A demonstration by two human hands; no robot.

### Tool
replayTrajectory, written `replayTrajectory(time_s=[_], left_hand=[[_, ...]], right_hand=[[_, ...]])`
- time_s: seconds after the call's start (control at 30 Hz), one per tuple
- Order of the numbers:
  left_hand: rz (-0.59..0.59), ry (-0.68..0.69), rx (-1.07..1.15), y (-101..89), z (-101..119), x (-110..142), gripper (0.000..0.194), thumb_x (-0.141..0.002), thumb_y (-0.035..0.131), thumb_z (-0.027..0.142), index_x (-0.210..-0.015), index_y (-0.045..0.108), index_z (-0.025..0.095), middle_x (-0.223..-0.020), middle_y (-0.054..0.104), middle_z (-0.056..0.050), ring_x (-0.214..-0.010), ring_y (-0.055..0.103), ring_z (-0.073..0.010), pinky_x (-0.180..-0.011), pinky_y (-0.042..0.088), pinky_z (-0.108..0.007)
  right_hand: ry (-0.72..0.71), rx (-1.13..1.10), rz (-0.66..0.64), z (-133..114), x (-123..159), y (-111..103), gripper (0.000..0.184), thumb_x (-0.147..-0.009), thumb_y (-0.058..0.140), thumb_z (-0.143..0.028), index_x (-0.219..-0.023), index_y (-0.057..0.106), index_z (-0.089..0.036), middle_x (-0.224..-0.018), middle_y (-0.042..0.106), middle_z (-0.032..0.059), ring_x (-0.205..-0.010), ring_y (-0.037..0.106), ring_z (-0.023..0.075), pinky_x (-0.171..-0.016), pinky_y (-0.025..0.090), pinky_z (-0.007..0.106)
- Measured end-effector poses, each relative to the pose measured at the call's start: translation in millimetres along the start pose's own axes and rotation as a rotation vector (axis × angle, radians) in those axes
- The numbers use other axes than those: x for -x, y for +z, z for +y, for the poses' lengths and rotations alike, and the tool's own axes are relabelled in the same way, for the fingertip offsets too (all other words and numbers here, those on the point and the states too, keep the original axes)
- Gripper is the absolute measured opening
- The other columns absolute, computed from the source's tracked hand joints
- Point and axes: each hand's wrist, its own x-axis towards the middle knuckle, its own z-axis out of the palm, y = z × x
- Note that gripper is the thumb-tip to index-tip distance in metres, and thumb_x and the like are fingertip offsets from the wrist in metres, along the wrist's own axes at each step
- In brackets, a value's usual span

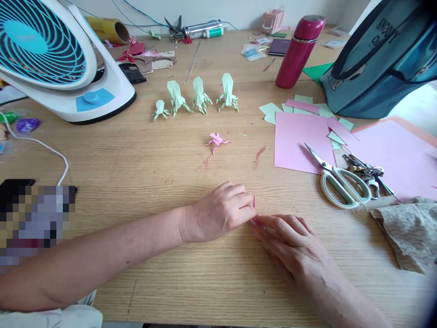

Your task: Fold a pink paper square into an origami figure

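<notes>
- Pink folded paper (254,201) is between the two hands, toward the near edge of the worktop (153,173) and slightly right of its middle; the hands cover most of it, so its shape cannot be told.
- Left hand (223,207): fingers drawn close together, pinching the paper from the left.
- Right hand (290,246): fingers narrowed on the lower part of the paper, the hand kept low over the wood, presumably to steady so small a piece.
- Pink figure (216,138), thin legs spread, beyond the left hand, probably set down in plain view.
- Four pale green figures (200,94) in a row closer to the far edge, seemingly placed clear of the hands.
- Scissors (330,168) toward the right edge, blades over a corner of the pink sheet (300,139), handles nearer the right hand, likely for easy reach.
- Containers: the red flask (300,52), toward the far edge, is lidded, contents hidden; the teal bag (372,68), at the far right corner, hides its contents; the clear packet (253,51), near the far edge, holds something bluish.
</notes>
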Motion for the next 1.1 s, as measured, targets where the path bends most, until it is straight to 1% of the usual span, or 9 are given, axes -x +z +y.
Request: replayTrajectory(time_s=[0.13,0.27,0.37,0.53,0.6,0.7,0.77,0.9,1.1], left_hand=[[0.072,0.057,0.007,0.5,0,7,0.022,-0.1,0.047,0.013,-0.094,0.068,0.015,-0.084,0.067,-0.006,-0.08,0.055,-0.0187,-0.075,0.043,-0.033],[0.09,0.033,0.06,-2.7,4,14,0.021,-0.1,0.048,0.011,-0.102,0.069,0.014,-0.092,0.071,-0.008,-0.086,0.059,-0.0185,-0.078,0.047,-0.033],[0.097,0.027,0.064,-4.1,9,18,0.021,-0.098,0.05,0.008,-0.103,0.069,0.012,-0.096,0.071,-0.01,-0.088,0.06,-0.0188,-0.079,0.05,-0.032],[0.129,0.004,0.034,-2.6,17,22,0.023,-0.099,0.047,0.006,-0.103,0.069,0.009,-0.089,0.07,-0.009,-0.078,0.058,-0.0173,-0.073,0.053,-0.03],[0.12,-0.024,0.02,-1.4,19,23,0.024,-0.1,0.046,0.007,-0.107,0.068,0.008,-0.086,0.07,-0.008,-0.076,0.058,-0.0163,-0.072,0.054,-0.029],[0.119,-0.051,-0.001,0.8,22,24,0.028,-0.101,0.046,0.007,-0.123,0.062,0.008,-0.097,0.073,-0.009,-0.08,0.061,-0.0155,-0.077,0.055,-0.03],[0.116,-0.061,0.012,2.2,22,26,0.03,-0.101,0.046,0.008,-0.127,0.06,0.007,-0.107,0.073,-0.011,-0.084,0.062,-0.0161,-0.079,0.056,-0.031],[0.111,-0.052,0.06,2.8,21,29,0.03,-0.1,0.048,0.008,-0.128,0.06,0.006,-0.113,0.074,-0.011,-0.086,0.062,-0.018,-0.077,0.056,-0.033],[0.126,-0.075,0.027,1.5,27,27,0.029,-0.1,0.049,0.009,-0.125,0.062,0.004,-0.11,0.074,-0.011,-0.094,0.064,-0.0204,-0.081,0.057,-0.036]], right_hand=[[-0.001,0.003,0.009,-2,-3,-2,0.043,-0.098,0.049,-0.013,-0.133,0.064,-0.034,-0.126,0.068,0.0068,-0.106,0.062,0.0267,-0.086,0.054,0.045],[-0.033,-0.002,0.032,-3,-7,-2,0.041,-0.1,0.046,-0.012,-0.133,0.064,-0.028,-0.121,0.071,0.0079,-0.102,0.064,0.0232,-0.083,0.054,0.039],[-0.056,-0.004,0.059,-1,-7,-1,0.038,-0.101,0.047,-0.014,-0.133,0.064,-0.024,-0.118,0.072,0.0092,-0.099,0.064,0.0221,-0.081,0.054,0.036],[-0.055,-0.033,0.062,0,-3,1,0.037,-0.101,0.05,-0.015,-0.135,0.062,-0.021,-0.122,0.071,0.0096,-0.103,0.062,0.0223,-0.085,0.053,0.037],[-0.05,-0.039,0.061,0,-2,1,0.035,-0.1,0.051,-0.015,-0.132,0.063,-0.019,-0.124,0.07,0.0103,-0.104,0.061,0.0226,-0.087,0.052,0.037],[-0.052,-0.045,0.081,0,-1,2,0.033,-0.099,0.052,-0.014,-0.129,0.065,-0.018,-0.125,0.07,0.0108,-0.104,0.061,0.0225,-0.087,0.051,0.038],[-0.057,-0.049,0.078,0,-1,2,0.032,-0.099,0.052,-0.013,-0.128,0.066,-0.018,-0.124,0.07,0.0107,-0.104,0.061,0.0222,-0.087,0.05,0.037],[-0.054,-0.046,0.061,2,-1,2,0.032,-0.099,0.052,-0.014,-0.128,0.067,-0.018,-0.124,0.07,0.0107,-0.104,0.061,0.0221,-0.089,0.05,0.037],[-0.06,-0.047,0.079,1,-1,1,0.033,-0.101,0.048,-0.015,-0.128,0.066,-0.015,-0.122,0.07,0.0118,-0.105,0.061,0.0224,-0.091,0.047,0.037]])
